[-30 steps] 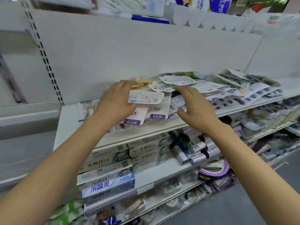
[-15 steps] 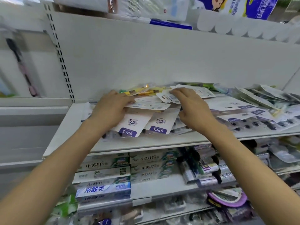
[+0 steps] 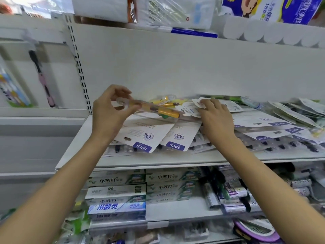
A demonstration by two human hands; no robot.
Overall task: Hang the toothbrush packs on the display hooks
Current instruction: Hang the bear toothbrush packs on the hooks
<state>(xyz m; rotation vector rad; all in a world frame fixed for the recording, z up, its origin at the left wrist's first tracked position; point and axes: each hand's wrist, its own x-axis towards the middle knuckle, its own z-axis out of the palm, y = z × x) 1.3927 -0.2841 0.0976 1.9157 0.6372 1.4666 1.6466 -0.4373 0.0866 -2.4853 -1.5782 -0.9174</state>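
Observation:
A heap of toothbrush packs lies on the white shelf [image 3: 158, 158]. My left hand [image 3: 110, 111] pinches the clear tab end of a yellow toothbrush pack [image 3: 158, 110] and holds it lifted above the pile. My right hand [image 3: 216, 118] pinches a small white card pack [image 3: 189, 109] lying on top of the heap. Two white packs marked 6PCS [image 3: 142, 136] lie under both hands. More white packs [image 3: 274, 125] spread to the right. No display hook is clearly visible on the white back panel [image 3: 175, 67].
A slotted upright [image 3: 78, 67] runs down the left of the back panel. A pink toothbrush pack [image 3: 44, 80] hangs on the left bay. Toothpaste boxes [image 3: 117, 194] fill the shelf below. Tissue packs [image 3: 274, 9] sit on the shelf above.
My left hand has lifted off the pile, raising the yellow pack by its tab. My right hand has slid right onto the small white card pack. The view has tilted upward.

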